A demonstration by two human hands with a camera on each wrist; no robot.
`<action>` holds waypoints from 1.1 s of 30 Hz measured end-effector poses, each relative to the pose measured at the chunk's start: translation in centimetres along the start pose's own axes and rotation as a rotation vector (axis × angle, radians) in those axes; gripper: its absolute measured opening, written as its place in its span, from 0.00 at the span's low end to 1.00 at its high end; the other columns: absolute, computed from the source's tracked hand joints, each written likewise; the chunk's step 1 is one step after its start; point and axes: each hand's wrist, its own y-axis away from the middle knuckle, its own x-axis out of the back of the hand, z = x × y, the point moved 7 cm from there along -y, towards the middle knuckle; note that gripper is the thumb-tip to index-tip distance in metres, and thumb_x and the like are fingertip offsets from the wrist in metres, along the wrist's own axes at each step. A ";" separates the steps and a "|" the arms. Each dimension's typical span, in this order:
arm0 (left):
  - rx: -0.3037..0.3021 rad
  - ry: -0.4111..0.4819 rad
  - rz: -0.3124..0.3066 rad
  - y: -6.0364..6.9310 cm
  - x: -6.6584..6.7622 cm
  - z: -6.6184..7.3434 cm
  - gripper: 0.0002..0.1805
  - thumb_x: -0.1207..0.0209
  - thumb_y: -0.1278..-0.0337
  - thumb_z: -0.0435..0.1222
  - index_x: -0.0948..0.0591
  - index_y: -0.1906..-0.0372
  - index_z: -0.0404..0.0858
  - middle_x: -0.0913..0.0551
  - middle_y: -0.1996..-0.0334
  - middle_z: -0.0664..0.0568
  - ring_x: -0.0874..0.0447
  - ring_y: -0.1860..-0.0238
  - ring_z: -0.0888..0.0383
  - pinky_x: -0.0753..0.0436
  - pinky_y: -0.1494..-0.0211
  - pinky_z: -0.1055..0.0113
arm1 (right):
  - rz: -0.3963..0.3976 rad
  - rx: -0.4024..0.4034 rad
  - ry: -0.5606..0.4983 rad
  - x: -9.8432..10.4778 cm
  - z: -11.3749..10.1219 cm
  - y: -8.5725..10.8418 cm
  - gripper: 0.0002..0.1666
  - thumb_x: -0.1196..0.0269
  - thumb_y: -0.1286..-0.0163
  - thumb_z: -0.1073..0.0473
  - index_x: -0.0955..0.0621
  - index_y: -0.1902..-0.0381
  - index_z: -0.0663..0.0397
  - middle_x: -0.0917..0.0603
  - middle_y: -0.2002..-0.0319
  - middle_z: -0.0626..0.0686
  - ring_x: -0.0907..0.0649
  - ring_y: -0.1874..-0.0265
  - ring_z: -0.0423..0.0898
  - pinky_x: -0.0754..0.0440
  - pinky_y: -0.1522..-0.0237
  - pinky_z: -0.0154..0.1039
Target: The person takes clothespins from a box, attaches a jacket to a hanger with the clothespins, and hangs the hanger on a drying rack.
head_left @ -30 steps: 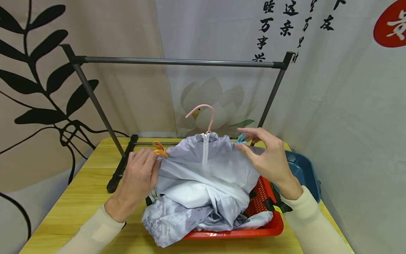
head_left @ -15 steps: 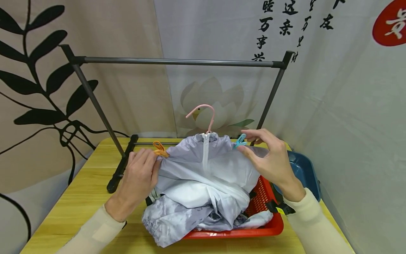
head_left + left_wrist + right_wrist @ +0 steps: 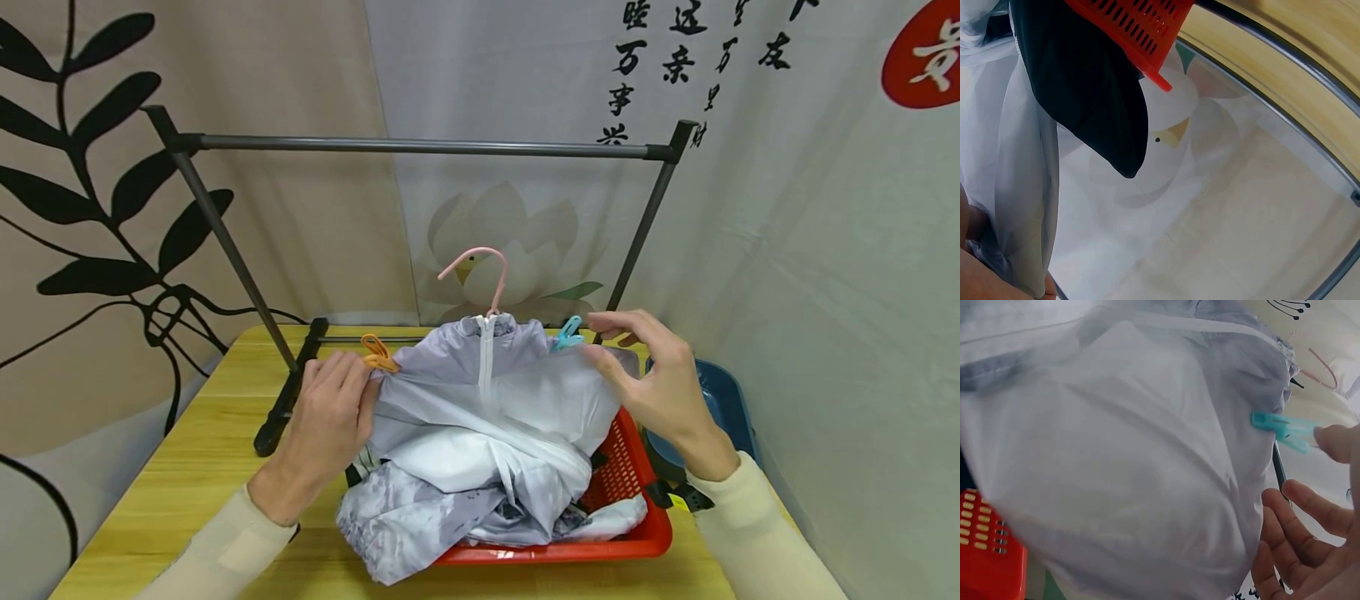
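A pale lilac-and-white zip jacket (image 3: 540, 392) is on a hanger whose pink hook (image 3: 504, 267) sticks up from the collar. My left hand (image 3: 322, 429) grips the jacket's left-side shoulder beside an orange clothespin (image 3: 380, 354). In the left wrist view, only part of that hand shows behind the cloth (image 3: 1025, 181). A light-blue clothespin (image 3: 567, 334) stands clamped on the other shoulder. Just to its right, my right hand (image 3: 667, 396) is spread with thumb and fingers apart. The right wrist view has the thumb close to the blue clothespin's tail (image 3: 1297, 428); contact is unclear.
Under the jacket sits a red basket (image 3: 645, 533) with more clothing in it. Behind the right hand is a dark blue bin (image 3: 723, 400). A dark metal rack (image 3: 420, 146) spans the back of the wooden table (image 3: 187, 492), its left foot (image 3: 288, 400) near my left hand.
My right hand has come off the light-blue clothespin and drawn a little to the right, its fingers parting. The clothespin stays on the shoulder. The left hand keeps its hold.
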 end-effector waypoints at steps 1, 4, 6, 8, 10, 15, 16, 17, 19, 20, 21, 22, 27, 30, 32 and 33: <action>0.001 -0.005 -0.006 0.0 0.0 0.0 0.21 0.50 0.02 0.38 0.23 0.62 0.32 0.25 0.70 0.45 0.25 0.66 0.45 0.35 0.56 0.53 | 0.002 0.000 -0.002 0.1 0.1 0.1 0.27 0.22 0.29 0.69 0.09 0.34 0.55 0.06 0.43 0.55 0.12 0.47 0.46 0.18 0.39 0.24; 0.005 -0.009 -0.010 0.0 0.0 0.0 0.22 0.52 0.01 0.39 0.23 0.62 0.32 0.24 0.70 0.45 0.26 0.66 0.45 0.35 0.55 0.53 | 0.004 -0.006 0.003 0.6 0.3 0.4 0.25 0.24 0.27 0.69 0.09 0.34 0.55 0.06 0.44 0.55 0.12 0.48 0.47 0.19 0.39 0.24; 0.007 -0.018 -0.024 0.0 -0.1 0.0 0.23 0.53 0.01 0.40 0.23 0.62 0.32 0.24 0.70 0.45 0.25 0.66 0.45 0.36 0.55 0.53 | 0.006 -0.018 0.009 0.8 0.5 0.5 0.24 0.26 0.25 0.69 0.09 0.34 0.54 0.06 0.44 0.55 0.13 0.48 0.45 0.19 0.39 0.25; 0.005 -0.012 -0.017 0.0 0.0 0.0 0.22 0.51 0.01 0.39 0.23 0.62 0.32 0.24 0.70 0.45 0.25 0.66 0.45 0.36 0.55 0.53 | 0.007 -0.027 0.014 1.0 0.8 0.7 0.23 0.28 0.24 0.68 0.09 0.33 0.54 0.06 0.45 0.55 0.13 0.48 0.43 0.20 0.39 0.25; 0.003 -0.003 -0.007 0.0 0.0 0.0 0.18 0.46 0.04 0.35 0.23 0.62 0.32 0.24 0.70 0.44 0.25 0.66 0.45 0.36 0.56 0.53 | 0.009 -0.036 0.021 1.2 1.2 0.9 0.22 0.28 0.23 0.68 0.09 0.34 0.55 0.06 0.45 0.55 0.14 0.48 0.38 0.20 0.40 0.25; -0.006 0.002 0.010 0.0 0.1 0.1 0.15 0.42 0.08 0.32 0.23 0.63 0.32 0.24 0.70 0.44 0.26 0.67 0.45 0.36 0.56 0.53 | 0.015 -0.050 0.038 1.6 2.2 1.2 0.19 0.29 0.21 0.68 0.09 0.35 0.58 0.06 0.43 0.56 0.16 0.47 0.29 0.18 0.42 0.25; -0.006 -0.002 0.011 0.0 0.1 0.1 0.16 0.44 0.06 0.33 0.23 0.63 0.32 0.24 0.70 0.44 0.26 0.67 0.45 0.36 0.56 0.53 | 0.015 -0.053 0.039 1.7 2.4 1.3 0.19 0.29 0.21 0.68 0.09 0.36 0.58 0.06 0.43 0.56 0.16 0.46 0.28 0.17 0.42 0.26; -0.005 -0.009 0.007 0.0 0.1 0.1 0.19 0.47 0.04 0.35 0.23 0.63 0.32 0.24 0.70 0.44 0.26 0.66 0.45 0.36 0.56 0.53 | 0.016 -0.057 0.041 1.8 2.6 1.3 0.19 0.29 0.20 0.68 0.09 0.35 0.57 0.06 0.43 0.56 0.16 0.46 0.28 0.17 0.42 0.25; -0.002 -0.024 -0.005 -0.1 0.1 0.1 0.22 0.53 0.01 0.39 0.23 0.62 0.32 0.24 0.69 0.45 0.26 0.66 0.45 0.36 0.56 0.54 | 0.017 -0.066 0.045 2.0 2.9 1.4 0.18 0.30 0.20 0.67 0.09 0.36 0.56 0.06 0.42 0.56 0.16 0.46 0.27 0.17 0.42 0.25; -0.001 -0.027 -0.006 -0.1 0.1 0.1 0.23 0.54 0.00 0.40 0.23 0.62 0.32 0.24 0.70 0.45 0.25 0.66 0.45 0.36 0.56 0.54 | 0.018 -0.069 0.047 2.1 3.0 1.4 0.18 0.30 0.19 0.67 0.09 0.36 0.56 0.06 0.42 0.56 0.16 0.46 0.27 0.18 0.42 0.24; 0.000 -0.028 -0.008 -0.1 0.2 0.1 0.24 0.54 0.00 0.41 0.23 0.62 0.32 0.24 0.70 0.45 0.25 0.66 0.45 0.36 0.56 0.54 | 0.021 -0.073 0.049 2.2 3.2 1.5 0.18 0.30 0.19 0.67 0.09 0.36 0.56 0.06 0.42 0.57 0.17 0.46 0.27 0.18 0.42 0.23; 0.001 -0.029 -0.010 -0.1 0.2 0.1 0.24 0.55 0.00 0.41 0.23 0.62 0.32 0.24 0.70 0.45 0.25 0.66 0.45 0.36 0.56 0.54 | 0.022 -0.078 0.051 2.3 3.3 1.6 0.18 0.30 0.19 0.67 0.09 0.36 0.56 0.06 0.43 0.57 0.17 0.46 0.27 0.19 0.41 0.22; -0.002 -0.017 -0.005 -0.1 0.2 0.2 0.23 0.53 0.00 0.40 0.24 0.62 0.32 0.24 0.69 0.45 0.26 0.66 0.46 0.36 0.56 0.54 | 0.025 -0.102 0.068 2.5 3.9 2.0 0.17 0.30 0.19 0.67 0.09 0.36 0.60 0.06 0.43 0.58 0.18 0.46 0.26 0.21 0.41 0.20; -0.003 -0.013 -0.002 -0.1 0.3 0.2 0.23 0.53 0.00 0.40 0.23 0.62 0.32 0.24 0.69 0.45 0.27 0.67 0.46 0.37 0.56 0.54 | 0.019 -0.111 0.078 2.6 4.3 2.2 0.16 0.30 0.18 0.67 0.09 0.37 0.61 0.06 0.43 0.59 0.18 0.46 0.25 0.20 0.42 0.22; -0.002 -0.012 0.000 -0.1 0.3 0.2 0.24 0.54 0.00 0.40 0.24 0.63 0.32 0.24 0.70 0.45 0.27 0.67 0.46 0.37 0.56 0.54 | 0.011 -0.115 0.087 2.6 4.5 2.3 0.16 0.30 0.18 0.66 0.09 0.37 0.61 0.06 0.44 0.58 0.18 0.46 0.25 0.20 0.41 0.22; -0.001 -0.012 0.000 -0.1 0.3 0.2 0.24 0.54 0.00 0.40 0.24 0.63 0.32 0.24 0.70 0.45 0.27 0.67 0.46 0.37 0.56 0.54 | 0.006 -0.117 0.092 2.6 4.6 2.4 0.15 0.30 0.17 0.66 0.09 0.37 0.60 0.06 0.44 0.58 0.18 0.46 0.25 0.20 0.41 0.22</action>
